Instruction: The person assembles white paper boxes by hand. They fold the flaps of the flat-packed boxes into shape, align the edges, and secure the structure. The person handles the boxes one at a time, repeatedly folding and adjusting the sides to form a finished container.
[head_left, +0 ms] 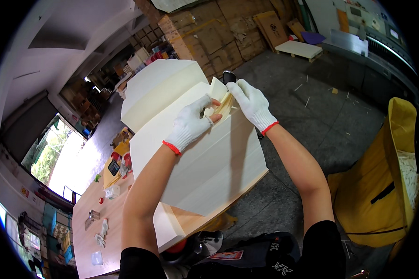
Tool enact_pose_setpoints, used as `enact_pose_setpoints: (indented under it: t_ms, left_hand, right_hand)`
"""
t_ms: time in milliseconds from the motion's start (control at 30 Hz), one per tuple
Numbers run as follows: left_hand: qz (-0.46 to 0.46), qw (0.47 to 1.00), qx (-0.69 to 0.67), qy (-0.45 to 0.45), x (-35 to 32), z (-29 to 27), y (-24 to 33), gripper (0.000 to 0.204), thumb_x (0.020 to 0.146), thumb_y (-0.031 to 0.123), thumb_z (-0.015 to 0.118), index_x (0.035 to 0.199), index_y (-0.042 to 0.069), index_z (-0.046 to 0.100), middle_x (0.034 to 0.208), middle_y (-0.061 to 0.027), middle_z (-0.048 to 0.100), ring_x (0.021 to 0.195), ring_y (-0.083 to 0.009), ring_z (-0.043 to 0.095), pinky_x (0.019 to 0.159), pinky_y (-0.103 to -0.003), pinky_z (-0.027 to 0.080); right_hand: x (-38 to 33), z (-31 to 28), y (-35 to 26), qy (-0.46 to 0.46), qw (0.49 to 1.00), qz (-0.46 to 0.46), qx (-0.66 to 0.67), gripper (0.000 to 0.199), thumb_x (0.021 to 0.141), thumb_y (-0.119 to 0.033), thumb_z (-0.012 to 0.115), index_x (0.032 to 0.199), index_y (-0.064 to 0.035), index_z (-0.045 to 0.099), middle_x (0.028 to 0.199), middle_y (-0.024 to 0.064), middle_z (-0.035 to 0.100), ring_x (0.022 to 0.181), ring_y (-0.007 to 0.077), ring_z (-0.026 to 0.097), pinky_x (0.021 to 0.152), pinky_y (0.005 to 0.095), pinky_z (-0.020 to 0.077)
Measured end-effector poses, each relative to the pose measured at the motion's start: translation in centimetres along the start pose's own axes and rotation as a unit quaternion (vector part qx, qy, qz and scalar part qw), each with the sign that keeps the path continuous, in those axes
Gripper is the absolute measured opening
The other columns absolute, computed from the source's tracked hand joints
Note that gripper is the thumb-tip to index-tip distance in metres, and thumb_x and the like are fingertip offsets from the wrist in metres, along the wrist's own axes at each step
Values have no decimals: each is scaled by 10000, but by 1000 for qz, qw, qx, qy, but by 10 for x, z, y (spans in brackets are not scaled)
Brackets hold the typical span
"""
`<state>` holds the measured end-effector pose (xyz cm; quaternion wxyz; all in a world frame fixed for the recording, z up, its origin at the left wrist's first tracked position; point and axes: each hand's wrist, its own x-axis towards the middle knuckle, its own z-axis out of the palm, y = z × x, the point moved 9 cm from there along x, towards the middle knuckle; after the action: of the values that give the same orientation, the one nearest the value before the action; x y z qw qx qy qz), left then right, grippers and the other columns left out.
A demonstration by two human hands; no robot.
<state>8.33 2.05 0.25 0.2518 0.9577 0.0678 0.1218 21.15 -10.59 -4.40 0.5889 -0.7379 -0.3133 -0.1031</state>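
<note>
Both hands wear white knit gloves with red cuffs and meet at the far right edge of a tall stack of cream-white paper. My left hand has bare thumb and index fingertips, and they close around a bundle of loose cream paper strips. At the upper end of that bundle, my right hand has its fingers bent and pressed against the strips. A rounded glossy black thing shows just beyond the right fingertips; its kind is unclear. Behind the left hand, another thick block of white paper stands higher.
The stacks rest on a light wooden table, with a calculator and a small clear box to the left. A yellow bag holding pale scraps stands at the right. Cardboard and a low pallet lie beyond.
</note>
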Motion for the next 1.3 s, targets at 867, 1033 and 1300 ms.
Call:
enact_pose_setpoints:
  t_ms: [867, 1033, 1300]
  left_hand:
    - [12, 1000, -19, 0, -8, -2, 10, 354, 981, 196, 569, 1325, 139, 632, 830, -108, 611, 814, -230, 623, 792, -353, 500]
    - [83, 996, 6, 44, -5, -8, 8, 375, 986, 140, 471, 1323, 136, 635, 806, -79, 556, 760, -191, 570, 745, -329, 470]
    - [49, 999, 12, 11, -3, -2, 7, 326, 1006, 173, 465, 1263, 154, 665, 795, -79, 594, 706, -165, 587, 715, -339, 493]
  right_hand:
    - [-6, -24, -3, -53, 965, -16, -256, 618, 920, -680, 503, 992, -84, 650, 881, 133, 718, 853, 329, 700, 732, 428, 514]
    - [-4, -15, -36, -67, 902, -253, -343, 440, 970, -530, 522, 921, -107, 633, 821, 133, 672, 797, 327, 672, 695, 453, 509]
    - [10, 2, -6, -69, 998, -7, 0, 519, 986, -566, 467, 907, -70, 597, 810, 160, 613, 803, 330, 614, 749, 413, 462]
